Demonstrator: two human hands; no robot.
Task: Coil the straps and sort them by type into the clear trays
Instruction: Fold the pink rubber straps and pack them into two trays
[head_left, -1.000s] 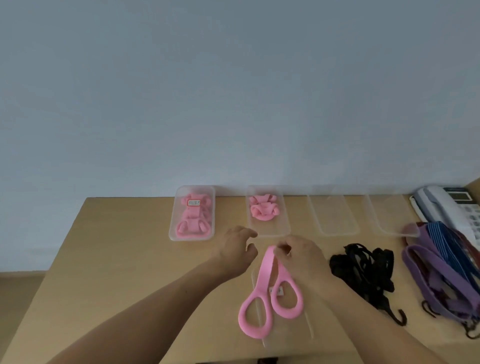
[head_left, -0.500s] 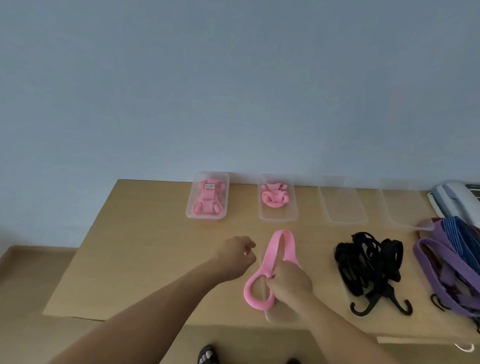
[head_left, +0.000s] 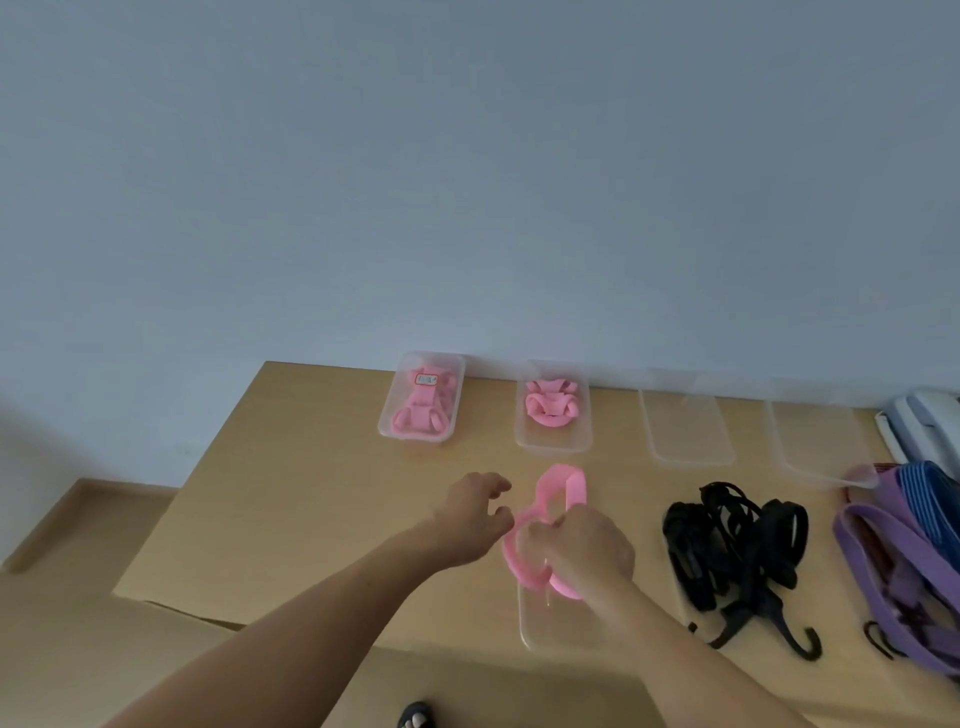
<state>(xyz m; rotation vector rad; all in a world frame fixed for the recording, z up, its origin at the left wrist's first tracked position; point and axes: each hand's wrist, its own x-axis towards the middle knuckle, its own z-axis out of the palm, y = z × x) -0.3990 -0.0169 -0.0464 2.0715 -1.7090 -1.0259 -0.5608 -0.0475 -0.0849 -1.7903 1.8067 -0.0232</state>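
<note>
My right hand (head_left: 589, 545) grips a pink strap (head_left: 563, 486) twisted into two loops, just above a clear tray (head_left: 558, 626) at the table's near edge. My left hand (head_left: 475, 512) hovers right beside the strap's near loop with its fingers loosely curled; I cannot tell whether they touch the strap. Along the wall stand a clear tray (head_left: 400, 431) with pink straps, a second tray (head_left: 553, 441) with one coiled pink strap, and two bare trays (head_left: 688, 447) (head_left: 815, 457).
A tangle of black hooked straps (head_left: 737, 545) lies right of my hands. Purple and blue straps (head_left: 904, 545) pile up at the right edge, with a white telephone (head_left: 924, 421) behind them. The wooden table (head_left: 291, 493) ends close on the left and near sides.
The view has shifted, so the table looks further right. My right hand has folded the strap's loops closer together, and my left hand has drawn nearer to the strap.
</note>
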